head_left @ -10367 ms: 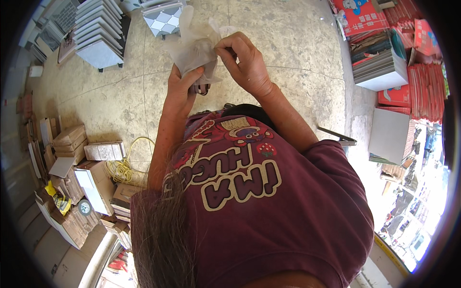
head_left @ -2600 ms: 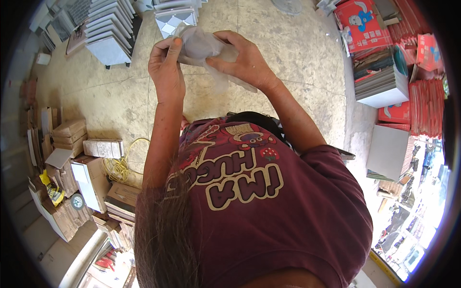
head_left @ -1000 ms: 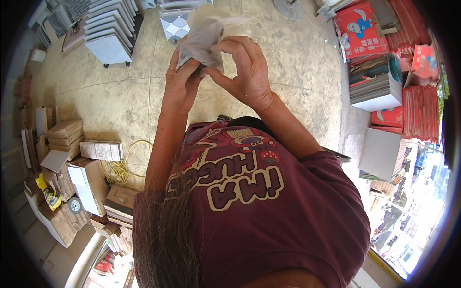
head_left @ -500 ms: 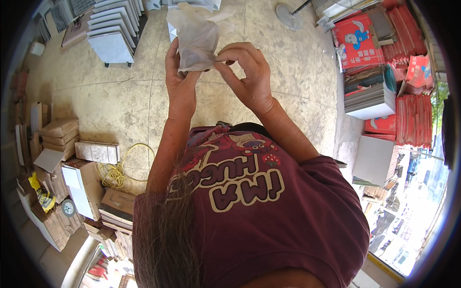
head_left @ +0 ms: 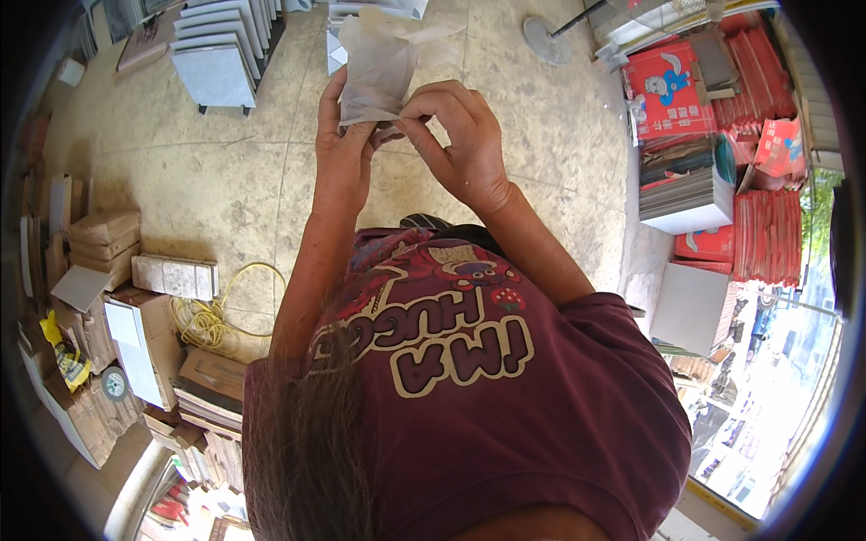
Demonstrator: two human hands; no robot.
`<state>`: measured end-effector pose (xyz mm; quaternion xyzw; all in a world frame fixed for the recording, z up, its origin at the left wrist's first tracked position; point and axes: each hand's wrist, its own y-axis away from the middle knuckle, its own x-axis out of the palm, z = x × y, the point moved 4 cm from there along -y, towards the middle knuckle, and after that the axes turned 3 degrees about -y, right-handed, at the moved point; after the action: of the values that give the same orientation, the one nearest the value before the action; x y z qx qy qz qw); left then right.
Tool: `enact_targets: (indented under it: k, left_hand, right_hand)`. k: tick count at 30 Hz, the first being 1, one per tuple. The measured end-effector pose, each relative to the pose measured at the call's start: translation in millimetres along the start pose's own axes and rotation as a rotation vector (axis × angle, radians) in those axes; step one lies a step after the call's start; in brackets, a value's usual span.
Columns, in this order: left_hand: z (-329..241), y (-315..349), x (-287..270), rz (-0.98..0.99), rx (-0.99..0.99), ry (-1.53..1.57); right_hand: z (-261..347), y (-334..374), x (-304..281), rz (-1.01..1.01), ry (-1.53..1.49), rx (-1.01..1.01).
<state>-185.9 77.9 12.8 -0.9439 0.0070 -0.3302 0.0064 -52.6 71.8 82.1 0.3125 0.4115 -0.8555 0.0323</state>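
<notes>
A thin, whitish, see-through glove or bag (head_left: pixel 377 74) is held up ahead of my chest, its hemmed edge toward me. I cannot tell which of the two it is. My left hand (head_left: pixel 345 142) is closed on its near left side, thumb along the hem and some fingers hidden behind it. At the right corner of the hem, my right hand (head_left: pixel 462 135) pinches the edge between thumb and forefinger. The far end of the thin material splays out loosely to the right.
Grey tiles (head_left: pixel 216 77) stand in a rack at the far left. Red cartons (head_left: pixel 669 88) and stacked slabs line the right side. At the left lie boxes (head_left: pixel 104 236), a coiled yellow cable (head_left: pixel 200 323) and a white-faced panel (head_left: pixel 135 347). A round stand base (head_left: pixel 547 41) is on the far floor.
The material's near edge has been drawn straighter and flatter between my hands. My right hand has shifted slightly left. The surroundings have shifted a little as my head moved.
</notes>
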Motion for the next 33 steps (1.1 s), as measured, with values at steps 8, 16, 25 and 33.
enact_targets:
  k: [8,16,25,33]
  left_hand:
    - [4,-1,4,-0.12,0.127,-0.044]
    - [3,0,17,0.059,0.048,-0.003]
    - [-12,2,9,0.203,0.154,-0.225]
    - [-26,7,16,0.226,0.169,-0.281]
  right_hand:
    - [-1,-1,5,0.06,-0.235,0.056]
    - [-8,8,-6,0.02,-0.5,0.192]
    - [-6,17,-9,0.146,-0.635,0.316]
    - [-1,16,-9,0.149,-0.751,0.361]
